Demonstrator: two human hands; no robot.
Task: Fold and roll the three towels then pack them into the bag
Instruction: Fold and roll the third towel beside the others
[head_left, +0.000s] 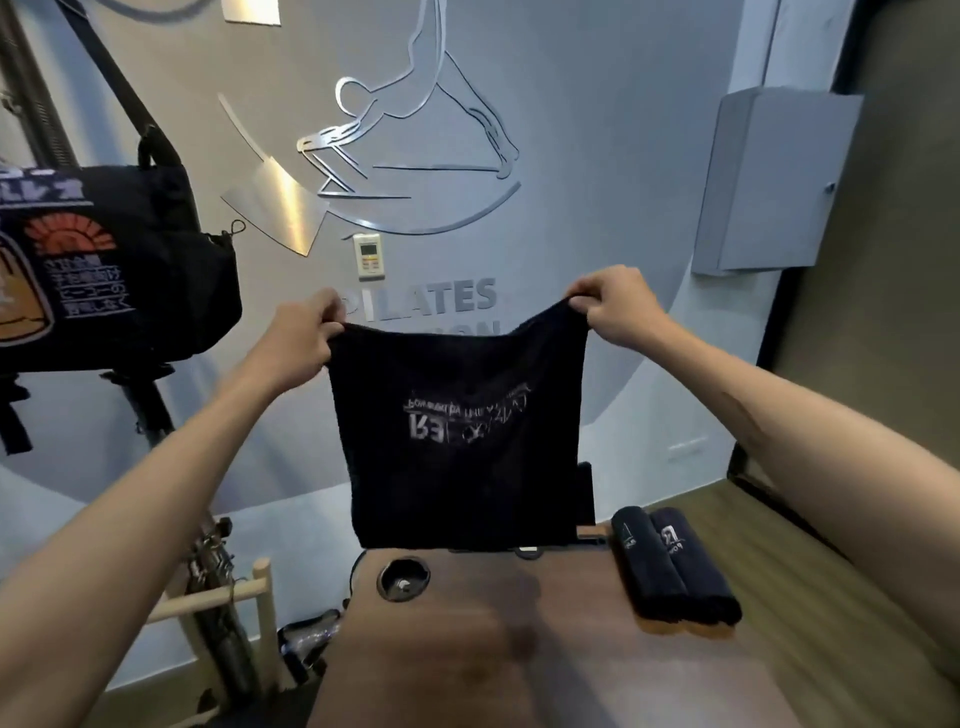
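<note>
A dark towel (460, 431) is held up in the air above the wooden table (467, 649). Its top left corner is pinched by the left hand (306, 338) and its top right corner by the right hand (615, 306), fingers curled tight. Two rolled towels (670, 566) are laid side by side, touching, on the table's right part. The bag (104, 260) is hung at the left.

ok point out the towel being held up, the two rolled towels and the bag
held towel (460, 441): head view, middle of the hanging cloth
rolled towels (672, 566): head view, where the two rolls meet
bag (119, 260): head view, its printed side
</note>
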